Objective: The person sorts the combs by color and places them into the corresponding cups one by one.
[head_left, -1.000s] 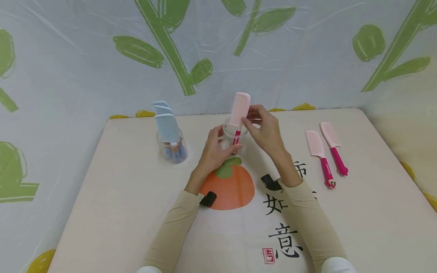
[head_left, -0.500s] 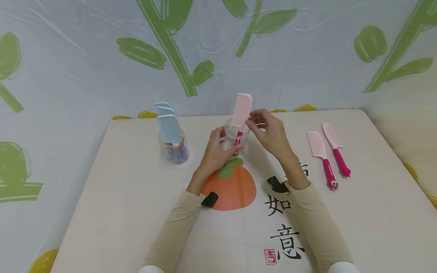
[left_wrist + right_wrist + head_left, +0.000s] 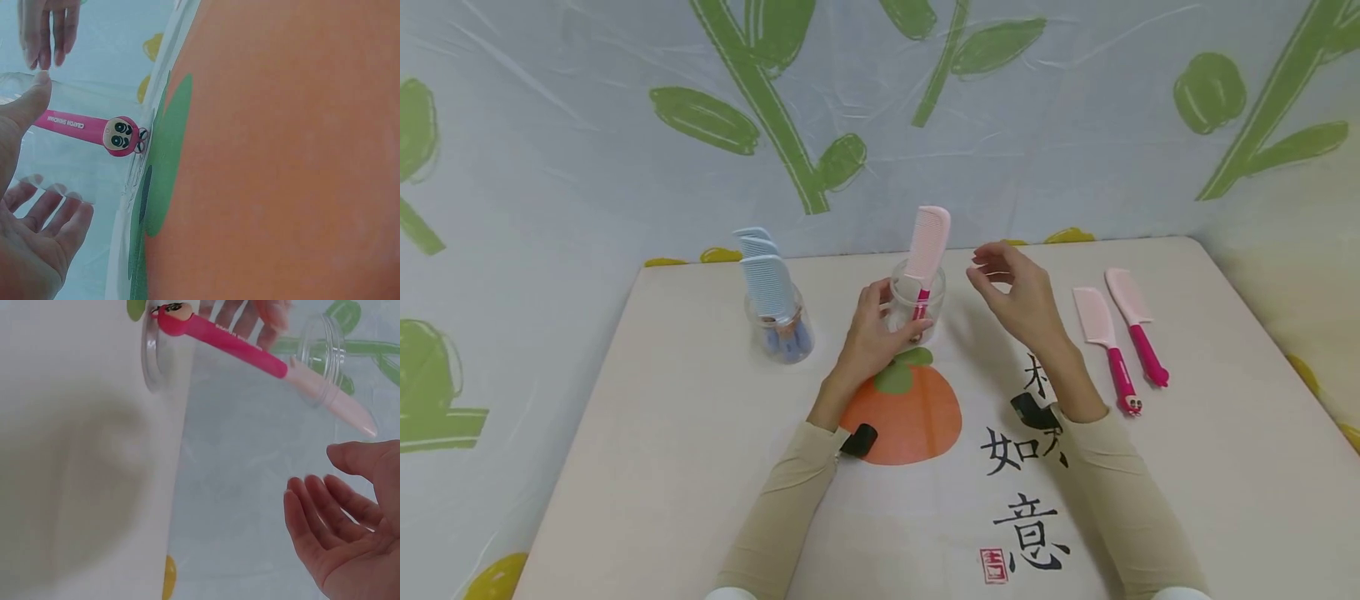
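My left hand (image 3: 868, 337) holds a clear jar (image 3: 937, 307), its thumb and fingers on opposite sides of the wall. Inside leans a pink comb (image 3: 929, 242) with its toothed end up above the rim. The comb's magenta handle (image 3: 75, 125) points down and ends in a cartoon-face head (image 3: 122, 135) near the jar's bottom. To the right of the jar, my right hand (image 3: 1021, 302) hovers apart from the comb. Its fingers are loosely bent around nothing, as the right wrist view also shows.
Two more pink combs, one nearer (image 3: 1096, 321) and one farther (image 3: 1127, 298), lie on the table at right. A second jar (image 3: 788, 348) at left holds several blue combs (image 3: 769, 287) upright. Behind the table (image 3: 647, 467) hangs a leaf-patterned sheet (image 3: 1015, 167).
My right hand has let go of the pink comb and moved right, away from the jar. The comb stays leaning in the jar; my left hand keeps its hold.
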Demonstrator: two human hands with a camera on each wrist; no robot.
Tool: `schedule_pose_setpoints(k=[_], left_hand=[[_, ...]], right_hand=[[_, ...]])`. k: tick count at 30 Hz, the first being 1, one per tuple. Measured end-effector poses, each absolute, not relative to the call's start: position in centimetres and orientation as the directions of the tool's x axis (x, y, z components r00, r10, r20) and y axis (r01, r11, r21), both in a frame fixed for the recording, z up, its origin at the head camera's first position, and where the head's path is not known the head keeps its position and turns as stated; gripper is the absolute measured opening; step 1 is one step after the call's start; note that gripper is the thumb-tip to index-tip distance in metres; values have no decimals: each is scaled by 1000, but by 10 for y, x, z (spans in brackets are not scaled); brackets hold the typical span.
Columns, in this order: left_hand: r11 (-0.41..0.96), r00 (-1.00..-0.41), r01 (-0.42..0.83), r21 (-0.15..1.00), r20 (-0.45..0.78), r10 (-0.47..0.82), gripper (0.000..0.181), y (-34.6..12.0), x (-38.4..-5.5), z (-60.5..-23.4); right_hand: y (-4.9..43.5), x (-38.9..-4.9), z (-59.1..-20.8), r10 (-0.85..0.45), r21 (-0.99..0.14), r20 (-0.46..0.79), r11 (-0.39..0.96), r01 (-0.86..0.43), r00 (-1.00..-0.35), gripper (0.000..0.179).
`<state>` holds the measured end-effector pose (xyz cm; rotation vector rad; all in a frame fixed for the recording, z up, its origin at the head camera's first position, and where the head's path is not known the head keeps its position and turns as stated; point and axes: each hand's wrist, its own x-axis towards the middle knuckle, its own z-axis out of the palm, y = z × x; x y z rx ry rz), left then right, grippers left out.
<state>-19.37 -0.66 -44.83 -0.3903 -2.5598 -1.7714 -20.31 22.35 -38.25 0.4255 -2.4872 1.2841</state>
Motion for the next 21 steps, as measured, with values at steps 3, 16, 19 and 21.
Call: schedule_pose_setpoints(k=[3,16,19,21], left_hand=[[322,-968,206,924,146,203,77,-7,-194,-450],[286,-964,220,933,163,211,75,-8,-193,-450],[284,-964,216,934,158,215,76,-8,-193,-450],[285,-965,212,935,154,214,76,-8,-193,-450]], right_hand=[[230,-202,-384,-113,-726,407,562,-396,-906,31],[259,-195,-393,-87,-692,401,623,-364,-912,30],[265,-192,-395,-70,-686,389,644,-339,-919,31],[269,-191,-395,-59,-682,380,656,-323,-923,31]])
